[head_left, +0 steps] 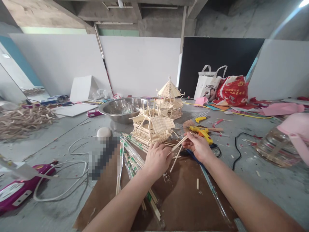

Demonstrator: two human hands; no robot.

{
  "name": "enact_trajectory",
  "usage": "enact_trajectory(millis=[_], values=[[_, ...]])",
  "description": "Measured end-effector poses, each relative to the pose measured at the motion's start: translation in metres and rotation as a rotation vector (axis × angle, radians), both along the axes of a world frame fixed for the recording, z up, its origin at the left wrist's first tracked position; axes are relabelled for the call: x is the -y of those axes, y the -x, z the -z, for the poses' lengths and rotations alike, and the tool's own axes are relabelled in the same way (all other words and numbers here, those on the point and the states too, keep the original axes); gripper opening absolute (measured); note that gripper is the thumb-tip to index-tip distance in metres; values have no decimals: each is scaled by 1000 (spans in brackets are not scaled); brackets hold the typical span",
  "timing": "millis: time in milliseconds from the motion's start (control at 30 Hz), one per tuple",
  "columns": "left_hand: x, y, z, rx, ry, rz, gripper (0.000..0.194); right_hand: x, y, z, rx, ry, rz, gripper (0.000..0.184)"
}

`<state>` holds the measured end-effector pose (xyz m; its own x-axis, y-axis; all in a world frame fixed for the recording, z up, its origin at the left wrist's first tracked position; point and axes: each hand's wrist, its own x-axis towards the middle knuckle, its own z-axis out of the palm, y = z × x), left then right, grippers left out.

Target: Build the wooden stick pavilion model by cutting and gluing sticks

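Pale wooden chopsticks (pixel 179 144) slant between my two hands over a brown board (pixel 188 199). My right hand (pixel 198 146) pinches their upper end between thumb and fingers. My left hand (pixel 158 159) is palm down with its fingers curled, and one chopstick runs in under its fingertips; their grip is partly hidden. Just beyond my left hand stands a small pavilion model (pixel 153 125) built of sticks. Plastic-wrapped chopstick packs (pixel 131 158) lie to the left of and under my left forearm. A yellow glue gun (pixel 201 132) rests behind my right hand.
A steel basin (pixel 112 109) and a finished-looking stick pavilion with a pointed roof (pixel 169 90) stand behind. At left are a purple power strip (pixel 29 182), white cable and a heap of sticks (pixel 26 120). A pink-lidded jug (pixel 277 148) sits right, near a black cord (pixel 236 151).
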<state>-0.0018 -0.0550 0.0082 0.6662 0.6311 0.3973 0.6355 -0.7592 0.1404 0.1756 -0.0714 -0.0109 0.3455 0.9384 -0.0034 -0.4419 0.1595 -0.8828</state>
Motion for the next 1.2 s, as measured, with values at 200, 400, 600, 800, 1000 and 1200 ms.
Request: enact_trajectory(millis=[200, 400, 600, 800, 1000, 1200], values=[[-6, 0, 3, -58, 26, -70, 19, 1, 0, 1, 34, 49, -2, 25], [-13, 4, 4, -113, 52, -143, 19, -3, -14, -1, 20, 14, 165, 23], [-18, 8, 10, -184, 37, -160, 17, -7, -33, -2, -39, -100, 380, 24], [-17, 8, 12, -164, 24, -165, 16, -5, -30, -3, -23, -78, 251, 25], [-8, 3, -2, -8, -23, -107, 31, -2, -20, -6, 14, -45, 116, 25], [-4, -1, 5, 65, -4, 47, 27, 2, -10, -9, -29, -46, -1, 25]])
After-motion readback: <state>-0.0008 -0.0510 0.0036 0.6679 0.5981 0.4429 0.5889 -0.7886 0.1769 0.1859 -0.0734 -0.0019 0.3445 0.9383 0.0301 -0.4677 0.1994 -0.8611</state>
